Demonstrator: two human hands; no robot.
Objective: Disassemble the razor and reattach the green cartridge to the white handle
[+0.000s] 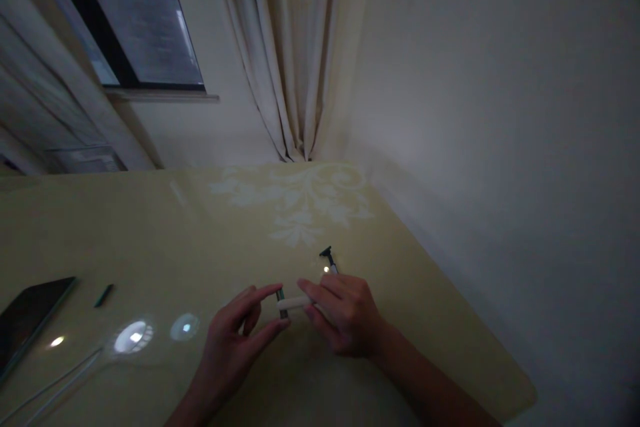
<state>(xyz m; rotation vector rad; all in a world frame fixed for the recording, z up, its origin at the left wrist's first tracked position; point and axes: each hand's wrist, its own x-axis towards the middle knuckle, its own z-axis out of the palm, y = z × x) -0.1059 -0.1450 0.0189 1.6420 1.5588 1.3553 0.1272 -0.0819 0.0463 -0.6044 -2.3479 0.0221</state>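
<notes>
Nearest to the camera, the right hand [347, 315] is closed around a white stick [294, 303]. At its tip is a small razor cartridge [283, 314], which the left hand [227, 343] pinches by its ends, thumb and forefinger slightly apart. Beyond lies a black razor [327, 253].

The left hand [233, 333] is pinching a small dark piece [283, 314] by its ends, between thumb and index finger. The right hand [347, 317] is gripping a white stick [295, 303], its end overlapping the piece. Just beyond the right hand, a razor [327, 255] is lying on the table [225, 247]. Further left, a strip [105, 295] is lying near a tablet [33, 317], a cable [60, 385] is trailing closer in, and curtains [287, 47] are hanging behind.
</notes>
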